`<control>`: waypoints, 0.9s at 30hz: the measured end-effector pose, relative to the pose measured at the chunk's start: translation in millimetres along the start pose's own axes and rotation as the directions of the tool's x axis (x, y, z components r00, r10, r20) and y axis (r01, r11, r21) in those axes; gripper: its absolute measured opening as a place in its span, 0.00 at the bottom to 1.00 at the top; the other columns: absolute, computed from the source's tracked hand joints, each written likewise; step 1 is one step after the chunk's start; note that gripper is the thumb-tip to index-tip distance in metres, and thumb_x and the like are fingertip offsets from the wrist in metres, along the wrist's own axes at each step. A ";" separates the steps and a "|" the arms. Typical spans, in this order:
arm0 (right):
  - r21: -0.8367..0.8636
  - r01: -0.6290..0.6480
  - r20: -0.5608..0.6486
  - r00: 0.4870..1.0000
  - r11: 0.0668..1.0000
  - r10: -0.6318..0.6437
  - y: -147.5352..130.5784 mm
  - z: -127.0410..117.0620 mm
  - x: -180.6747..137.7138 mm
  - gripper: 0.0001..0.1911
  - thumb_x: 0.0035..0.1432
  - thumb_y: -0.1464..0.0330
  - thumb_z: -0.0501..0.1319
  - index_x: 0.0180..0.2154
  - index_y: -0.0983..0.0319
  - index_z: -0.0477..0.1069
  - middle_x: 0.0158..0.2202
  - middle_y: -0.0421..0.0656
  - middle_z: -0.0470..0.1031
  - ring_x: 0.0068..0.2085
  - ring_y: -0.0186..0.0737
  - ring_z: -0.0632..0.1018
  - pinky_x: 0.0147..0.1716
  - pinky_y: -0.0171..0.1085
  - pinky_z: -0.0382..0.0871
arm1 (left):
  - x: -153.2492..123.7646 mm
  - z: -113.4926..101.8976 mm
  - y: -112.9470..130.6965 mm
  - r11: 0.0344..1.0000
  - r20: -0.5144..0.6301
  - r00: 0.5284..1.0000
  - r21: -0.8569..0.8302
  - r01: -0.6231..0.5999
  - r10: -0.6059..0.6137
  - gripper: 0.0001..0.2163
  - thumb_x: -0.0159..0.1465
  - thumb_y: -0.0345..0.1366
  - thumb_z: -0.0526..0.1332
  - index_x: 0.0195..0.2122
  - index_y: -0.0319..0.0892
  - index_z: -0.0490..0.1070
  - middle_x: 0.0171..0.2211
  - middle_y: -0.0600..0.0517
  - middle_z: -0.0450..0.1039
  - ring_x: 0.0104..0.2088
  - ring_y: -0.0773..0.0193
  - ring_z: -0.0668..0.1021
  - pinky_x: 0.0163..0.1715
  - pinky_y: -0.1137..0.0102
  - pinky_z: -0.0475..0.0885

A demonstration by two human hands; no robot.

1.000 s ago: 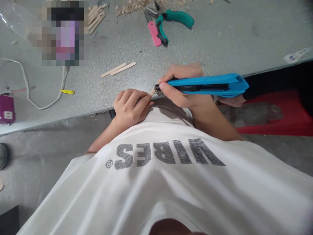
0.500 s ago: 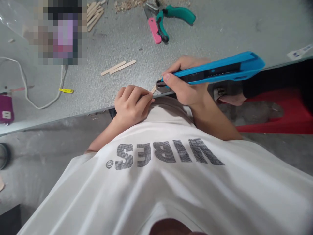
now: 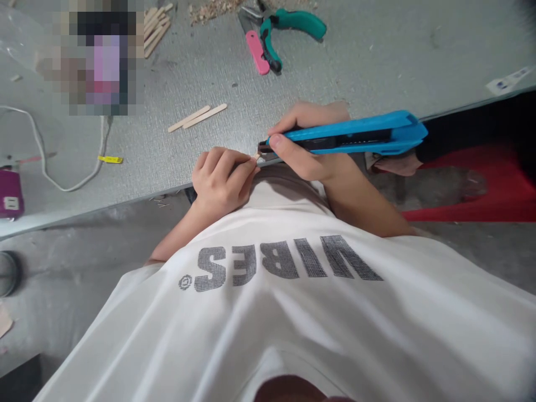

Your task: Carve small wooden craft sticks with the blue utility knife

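Note:
My right hand [image 3: 307, 142] is wrapped round a blue utility knife [image 3: 360, 133], its dark nose pointing left toward my other hand. At the table's near edge, my left hand [image 3: 226, 176] pinches a wooden stick [image 3: 257, 157], of which only a short tip shows past the fingers. The knife's nose lies right beside that tip; whether the blade touches it I cannot tell. Two pale wooden sticks [image 3: 205, 116] lie side by side on the grey table [image 3: 138, 151], just beyond my left hand.
Green-handled pliers [image 3: 299, 22] and a pink-handled knife [image 3: 257, 53] lie farther back near wood shavings [image 3: 213, 10]. More sticks [image 3: 157, 30] are piled at the back left. A white cable [image 3: 46, 173] with a yellow tag [image 3: 110, 159] runs along the left. A red stool [image 3: 498, 184] stands below at right.
The knife has moved left and its rear end has dropped lower in view, its nose now closer to my left fingers. Less of the held stick shows. The whole view has shifted slightly.

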State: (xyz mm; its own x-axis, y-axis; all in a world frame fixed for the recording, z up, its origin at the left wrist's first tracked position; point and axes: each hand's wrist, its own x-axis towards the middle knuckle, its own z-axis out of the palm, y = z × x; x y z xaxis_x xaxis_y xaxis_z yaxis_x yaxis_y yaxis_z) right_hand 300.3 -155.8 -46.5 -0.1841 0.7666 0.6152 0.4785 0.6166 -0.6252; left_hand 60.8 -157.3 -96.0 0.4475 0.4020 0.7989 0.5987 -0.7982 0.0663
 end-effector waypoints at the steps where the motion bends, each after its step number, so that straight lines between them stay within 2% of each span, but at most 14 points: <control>1: 0.006 0.008 -0.009 1.000 1.000 -0.008 -1.1 0.2 0.0 0.21 0.75 0.46 0.64 0.36 0.52 0.82 0.33 0.43 0.85 0.32 0.46 0.81 0.36 0.47 0.78 | -0.3 0.3 -0.2 1.000 0.013 1.000 0.001 0.009 -0.009 0.09 0.82 0.43 0.64 0.47 0.50 0.83 0.40 0.47 0.83 0.40 0.53 0.79 0.41 0.55 0.63; 7: 0.012 0.073 -0.028 0.997 0.997 -0.073 -6.1 0.7 0.5 0.19 0.75 0.52 0.63 0.35 0.55 0.81 0.31 0.44 0.85 0.29 0.42 0.80 0.34 0.43 0.75 | 2.6 0.3 1.1 1.000 -0.047 0.999 -0.018 -0.026 0.025 0.05 0.80 0.41 0.67 0.46 0.49 0.81 0.39 0.48 0.84 0.39 0.54 0.79 0.40 0.56 0.63; 13: 0.012 0.085 -0.012 0.996 0.996 -0.084 -6.7 -1.2 -0.3 0.21 0.77 0.51 0.62 0.36 0.55 0.81 0.32 0.44 0.86 0.30 0.42 0.81 0.34 0.43 0.76 | -3.4 2.7 0.1 0.999 0.028 0.999 -0.014 0.029 -0.028 0.09 0.82 0.45 0.65 0.47 0.50 0.83 0.41 0.47 0.83 0.41 0.53 0.80 0.43 0.55 0.65; 16: 0.022 0.086 -0.018 0.996 0.996 -0.086 -5.9 -0.6 -0.4 0.17 0.75 0.54 0.63 0.35 0.54 0.81 0.32 0.42 0.86 0.30 0.42 0.81 0.34 0.43 0.76 | -5.6 3.9 -0.5 0.999 0.030 0.999 -0.022 0.036 -0.036 0.10 0.82 0.46 0.64 0.47 0.50 0.83 0.41 0.47 0.84 0.42 0.52 0.80 0.44 0.55 0.66; 20: 0.040 0.047 0.004 0.999 0.998 -0.047 -1.9 2.2 0.3 0.16 0.72 0.52 0.65 0.33 0.52 0.80 0.30 0.43 0.85 0.28 0.44 0.79 0.32 0.46 0.73 | -4.9 2.6 0.4 0.996 0.043 0.997 -0.061 0.070 -0.067 0.10 0.82 0.46 0.64 0.47 0.51 0.83 0.41 0.46 0.84 0.41 0.51 0.80 0.44 0.54 0.66; 24: 0.077 0.155 0.006 0.988 0.985 -0.156 1.9 2.8 4.9 0.12 0.71 0.56 0.66 0.33 0.51 0.78 0.28 0.39 0.83 0.26 0.42 0.78 0.29 0.43 0.70 | -4.5 1.1 0.4 0.996 0.079 0.994 -0.040 0.085 -0.081 0.12 0.82 0.47 0.62 0.47 0.51 0.84 0.40 0.45 0.83 0.42 0.50 0.81 0.43 0.53 0.66; 27: 0.100 0.212 0.051 0.975 0.972 -0.218 0.6 0.5 11.5 0.09 0.69 0.60 0.67 0.35 0.53 0.76 0.29 0.38 0.84 0.26 0.40 0.79 0.29 0.41 0.69 | -4.9 0.7 -0.3 0.987 0.148 0.980 -0.076 0.145 -0.132 0.14 0.83 0.50 0.61 0.47 0.51 0.83 0.41 0.44 0.83 0.43 0.50 0.81 0.45 0.52 0.66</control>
State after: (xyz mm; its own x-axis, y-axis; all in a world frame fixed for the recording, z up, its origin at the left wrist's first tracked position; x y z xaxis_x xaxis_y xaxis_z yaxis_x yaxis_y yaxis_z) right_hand 298.0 -146.6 -40.1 -0.3276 0.6218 0.7114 0.3405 0.7800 -0.5249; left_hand 58.9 -158.7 -100.4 0.4574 0.5658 0.6860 0.6046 -0.7636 0.2266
